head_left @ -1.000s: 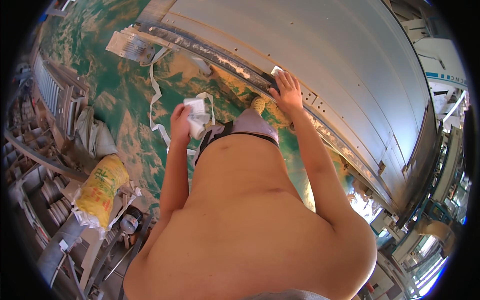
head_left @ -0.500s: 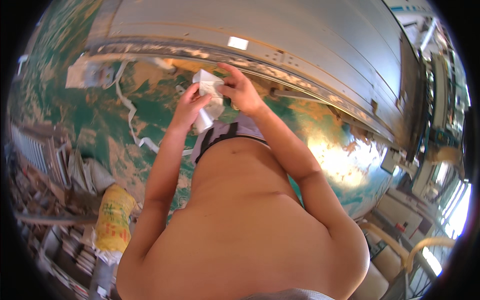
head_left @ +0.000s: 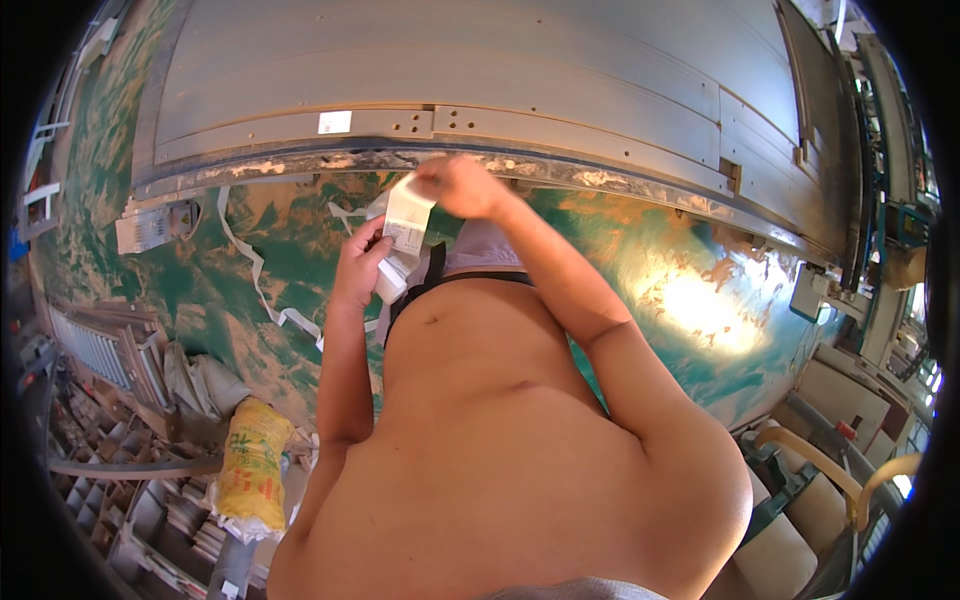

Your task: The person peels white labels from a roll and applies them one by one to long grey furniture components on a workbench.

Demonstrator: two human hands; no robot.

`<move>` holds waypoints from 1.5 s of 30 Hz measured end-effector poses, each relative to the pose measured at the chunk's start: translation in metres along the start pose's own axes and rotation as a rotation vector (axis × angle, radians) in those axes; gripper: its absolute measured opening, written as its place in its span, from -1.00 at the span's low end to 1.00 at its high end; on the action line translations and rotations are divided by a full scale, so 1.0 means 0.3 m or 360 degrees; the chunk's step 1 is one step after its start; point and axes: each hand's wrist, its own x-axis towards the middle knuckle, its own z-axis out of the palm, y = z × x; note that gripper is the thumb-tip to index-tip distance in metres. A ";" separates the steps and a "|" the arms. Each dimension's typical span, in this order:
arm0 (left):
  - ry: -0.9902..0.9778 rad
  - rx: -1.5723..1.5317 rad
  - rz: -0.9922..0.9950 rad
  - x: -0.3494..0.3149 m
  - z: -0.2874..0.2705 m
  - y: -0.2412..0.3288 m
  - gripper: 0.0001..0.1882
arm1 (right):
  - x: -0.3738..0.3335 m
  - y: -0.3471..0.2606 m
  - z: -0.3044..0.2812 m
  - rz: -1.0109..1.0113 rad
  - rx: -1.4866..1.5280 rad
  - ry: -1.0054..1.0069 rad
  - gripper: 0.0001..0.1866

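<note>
My left hand (head_left: 358,262) grips a white roll of labels (head_left: 391,281), its thumb and fingers closed on the roll near my waist. A strip of labels (head_left: 408,212) with small print runs up from the roll. The fingers of my right hand (head_left: 465,188) pinch the strip's upper end; their tips are a little blurred. Just beyond my hands lies the long edge of a large grey panel (head_left: 480,75). A white rectangular label (head_left: 335,122) is on the panel's near border, left of my hands.
A loose white backing strip (head_left: 257,270) trails over the green, dusty floor (head_left: 200,330). At the lower left are a yellow sack (head_left: 252,465) and stacked boards. A light-coloured box (head_left: 150,230) stands left under the panel; yellow curved tubing (head_left: 810,460) is at the lower right.
My right hand has drawn the strip's end upward, so more of it stretches between my hands. The view has shifted, with the panel's label now further left.
</note>
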 end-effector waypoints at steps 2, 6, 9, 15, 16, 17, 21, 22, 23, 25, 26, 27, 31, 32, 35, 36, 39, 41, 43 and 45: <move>0.0048 -0.0056 -0.0093 0.001 0.049 -0.066 -0.83 | -0.038 0.153 -0.098 0.0432 0.0830 0.0390 -0.79; 0.0143 -0.0113 -0.0238 -0.036 0.171 -0.067 -0.92 | -0.105 0.418 -0.337 0.0705 0.2094 0.1108 -0.69; 0.0151 -0.0058 -0.0244 -0.035 0.205 -0.086 -0.92 | -0.186 0.555 -0.433 0.0647 0.2345 0.0874 -0.60; 0.0203 0.0005 -0.0297 -0.050 0.271 -0.042 -0.92 | -0.273 0.638 -0.488 0.0329 0.2186 0.1551 -0.68; 0.0201 0.0028 -0.0291 -0.041 0.279 -0.033 -0.92 | -0.280 0.642 -0.494 0.0491 0.1633 0.1642 -0.73; 0.0177 0.0016 -0.0284 -0.031 0.282 -0.035 -0.92 | -0.292 0.641 -0.489 0.0640 0.1074 0.1698 -0.77; 0.0212 0.0049 -0.0242 -0.010 0.301 -0.024 -0.92 | -0.352 0.569 -0.483 0.0076 -0.0893 0.1591 -0.89; 0.0214 0.0046 -0.0235 -0.002 0.306 -0.023 -0.92 | -0.363 0.565 -0.483 -0.0098 -0.1222 0.1467 -0.86; 0.0218 0.0042 -0.0229 0.006 0.311 -0.022 -0.92 | -0.363 0.576 -0.476 -0.0236 -0.1290 0.1377 -0.85; 0.0224 0.0037 -0.0233 0.001 0.353 0.010 -0.92 | -0.364 0.589 -0.470 -0.0286 -0.1302 0.1345 -0.87; 0.0229 0.0033 -0.0236 -0.004 0.368 0.020 -0.92 | -0.366 0.593 -0.467 -0.0313 -0.1307 0.1328 -0.88; 0.0224 0.0038 -0.0223 -0.002 0.365 0.014 -0.92 | -0.363 0.588 -0.472 -0.0301 -0.1301 0.1299 -0.90; 0.0337 0.0044 -0.0268 -0.053 0.376 -0.018 -0.91 | -0.370 0.609 -0.437 -0.0128 -0.1153 0.1044 -0.88; 0.0346 0.0015 -0.0262 -0.060 0.378 -0.033 -0.91 | -0.369 0.613 -0.440 -0.0131 -0.1120 0.1031 -0.86; 0.0363 -0.0026 -0.0232 -0.096 0.402 -0.062 -0.91 | -0.379 0.584 -0.434 -0.0166 -0.1106 0.1006 -0.79; 0.0365 -0.0021 -0.0211 -0.099 0.415 -0.052 -0.92 | -0.380 0.571 -0.434 -0.0184 -0.1109 0.1015 -0.77; 0.0378 0.0009 -0.0067 -0.103 0.461 -0.052 -0.86 | -0.415 0.539 -0.408 -0.0163 -0.1221 0.1010 -0.64; 0.0375 0.0091 0.0066 -0.108 0.503 -0.040 -0.83 | -0.429 0.534 -0.373 -0.0132 -0.1251 0.1017 -0.58; 0.0361 -0.0040 0.0116 -0.118 0.578 0.002 -0.71 | -0.435 0.503 -0.358 0.0019 -0.1141 0.0871 -0.58; 0.0348 -0.0144 0.0161 -0.143 0.617 0.005 -0.64 | -0.437 0.447 -0.370 0.0195 -0.1097 0.0652 -0.57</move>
